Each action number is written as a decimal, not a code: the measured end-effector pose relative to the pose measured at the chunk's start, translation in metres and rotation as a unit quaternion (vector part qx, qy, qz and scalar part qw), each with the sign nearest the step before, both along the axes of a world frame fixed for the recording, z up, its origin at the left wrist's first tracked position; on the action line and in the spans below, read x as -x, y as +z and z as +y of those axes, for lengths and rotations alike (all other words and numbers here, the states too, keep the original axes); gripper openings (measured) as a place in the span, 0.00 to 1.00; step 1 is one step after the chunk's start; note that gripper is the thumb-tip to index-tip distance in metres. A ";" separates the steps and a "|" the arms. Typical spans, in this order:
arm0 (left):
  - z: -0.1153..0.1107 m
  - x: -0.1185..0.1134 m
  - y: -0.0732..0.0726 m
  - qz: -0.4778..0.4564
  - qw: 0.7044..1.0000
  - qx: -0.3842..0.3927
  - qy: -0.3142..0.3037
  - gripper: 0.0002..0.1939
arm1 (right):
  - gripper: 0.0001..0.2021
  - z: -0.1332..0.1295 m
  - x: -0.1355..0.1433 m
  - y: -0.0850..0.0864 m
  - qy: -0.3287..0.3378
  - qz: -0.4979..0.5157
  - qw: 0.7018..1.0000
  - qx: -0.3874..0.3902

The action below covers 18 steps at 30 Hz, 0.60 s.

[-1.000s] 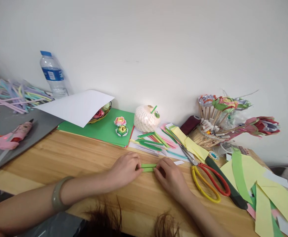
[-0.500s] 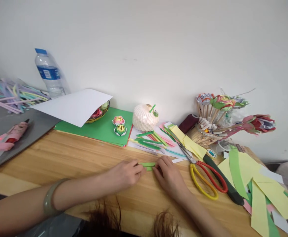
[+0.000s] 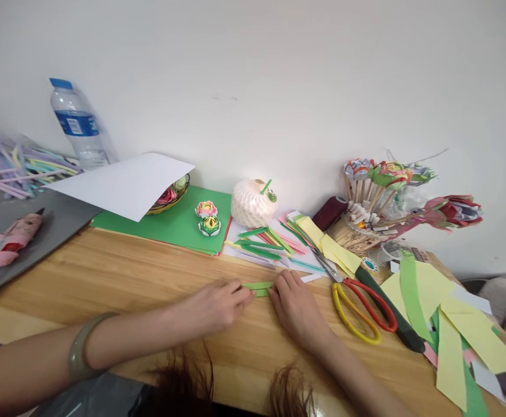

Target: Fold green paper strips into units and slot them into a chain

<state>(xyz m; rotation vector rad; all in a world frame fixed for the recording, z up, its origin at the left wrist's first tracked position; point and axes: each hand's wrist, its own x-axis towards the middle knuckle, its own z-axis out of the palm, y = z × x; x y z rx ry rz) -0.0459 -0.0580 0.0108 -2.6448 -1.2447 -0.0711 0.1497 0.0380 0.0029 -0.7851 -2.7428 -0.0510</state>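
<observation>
Wooden table (image 3: 157, 260) under grip. Left hand (image 3: 223, 303) and right hand (image 3: 297, 308) pinch green paper strip (image 3: 259, 286) between them, its ends hidden. Beyond grip to left, white sheet (image 3: 125, 184) hides part of basket (image 3: 174, 204).

The green strip (image 3: 256, 286) is made of thin, matt paper. The table (image 3: 127, 258) is surfaced in pale, smooth wood, its grain lightly glossed. In the scissors (image 3: 338, 280), shiny metal blades are joined to 2 smooth, plastic-looking loops. The white ornament (image 3: 252, 205) is covered in scale-like ridges and finished with a pearly gloss. Clear, shiny plastic is seen in the bottle (image 3: 78, 124). The bangle (image 3: 78, 354) is polished smooth. The 2 small flowers (image 3: 209, 225) are built from layered paper. Matt paper is also shown by the yellow pieces (image 3: 481, 336).
</observation>
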 end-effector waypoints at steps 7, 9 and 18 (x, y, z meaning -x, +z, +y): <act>-0.001 0.003 0.004 0.004 1.000 0.000 0.012 0.19 | 0.09 0.001 0.001 0.001 0.002 0.010 1.000 0.000; 0.000 0.003 0.004 0.007 1.000 0.002 0.020 0.19 | 0.08 0.001 0.001 0.002 0.000 0.008 1.000 0.010; 0.001 0.005 0.001 -0.004 1.000 0.009 -0.002 0.20 | 0.07 0.003 0.001 0.001 0.001 0.004 1.000 0.016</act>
